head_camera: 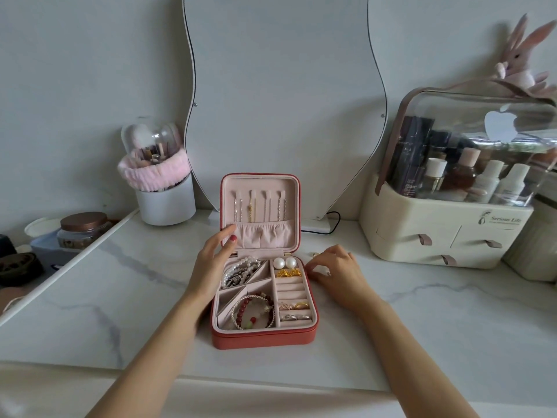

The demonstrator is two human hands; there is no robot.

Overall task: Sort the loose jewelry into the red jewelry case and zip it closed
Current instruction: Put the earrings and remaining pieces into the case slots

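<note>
The red jewelry case (pixel 262 339) lies open in the middle of the marble table, its lid (pixel 297 206) standing upright with several chains hanging inside. The tray holds pearl bracelets (pixel 241 270), two pearl earrings (pixel 284 263), gold earrings (pixel 288 273), a red bead bracelet (pixel 250 309) and several rings (pixel 297 310). My left hand (pixel 215 260) touches the lid's lower left edge with fairly straight fingers. My right hand (pixel 334 273) rests on the table just right of the case, fingers curled down, pinching a small shiny piece of jewelry (pixel 328 273). A small gold ring (pixel 315 254) lies loose beyond its fingertips.
A wavy mirror (pixel 280 101) stands behind the case, its cable (pixel 333 224) running right. A white brush holder (pixel 165 200) stands at back left, a cream cosmetics organiser (pixel 437 236) at right. A raised white ledge (pixel 66 260) with jars borders the left.
</note>
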